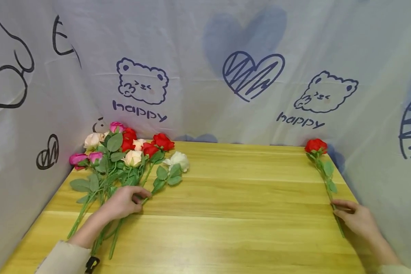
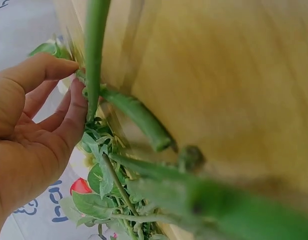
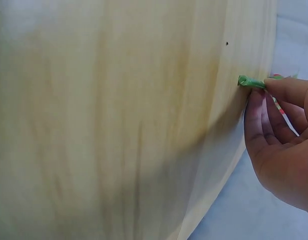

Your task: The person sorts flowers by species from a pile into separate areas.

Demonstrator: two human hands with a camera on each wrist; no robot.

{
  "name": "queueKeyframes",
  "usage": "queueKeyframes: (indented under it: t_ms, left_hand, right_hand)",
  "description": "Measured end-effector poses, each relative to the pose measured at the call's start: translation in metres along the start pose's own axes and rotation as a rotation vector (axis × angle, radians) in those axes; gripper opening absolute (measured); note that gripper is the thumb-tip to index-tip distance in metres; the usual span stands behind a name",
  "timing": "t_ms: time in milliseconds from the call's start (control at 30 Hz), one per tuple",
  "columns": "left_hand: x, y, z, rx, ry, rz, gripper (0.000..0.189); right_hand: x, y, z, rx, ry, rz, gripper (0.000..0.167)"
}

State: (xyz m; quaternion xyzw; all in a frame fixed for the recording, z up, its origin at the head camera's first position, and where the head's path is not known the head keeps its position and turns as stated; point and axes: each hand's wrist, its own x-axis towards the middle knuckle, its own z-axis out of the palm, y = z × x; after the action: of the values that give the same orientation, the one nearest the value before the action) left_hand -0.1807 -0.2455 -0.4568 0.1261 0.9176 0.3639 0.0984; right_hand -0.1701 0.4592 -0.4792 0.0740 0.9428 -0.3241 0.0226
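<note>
A pale cloth (image 1: 198, 102) printed with bears, hearts and the word "happy" hangs around the far edge and the sides of the wooden table (image 1: 243, 198) I'm looking at. On the table's left side lies a loose bunch of roses (image 1: 133, 177), pink, cream and red heads toward the cloth, stems pointing back at the person. Two forearms come in from the near side, well apart, cream sleeves (image 1: 64, 258) ending above the wrists. The left one slants forward and inward across the bunch's stems; the left hand (image 1: 125, 201) bends over them, its thumb and fingertips pinching the stem of a white rose (image 1: 179, 161), whose head lies just to the right of the bunch. The right arm angles in from the near right corner, and the right hand (image 1: 357, 220) is turned inward by the table's right edge. Its thumb and fingers pinch the lower stem of a single red rose (image 1: 316, 146), the cut end sticking out past the grip and the head lying near the far right corner. Beside the left sleeve is a small black object (image 1: 92, 262); I can't tell what it is.
</note>
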Motion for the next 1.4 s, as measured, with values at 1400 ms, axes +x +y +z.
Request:
queueKeyframes:
  t_ms: [1400]
  left_hand:
    - [0.013,0.028,0.000,-0.169,0.248,0.072,0.037]
  right_hand:
    - [-0.009,-0.057,0.009,0.149,0.287,-0.001,0.047]
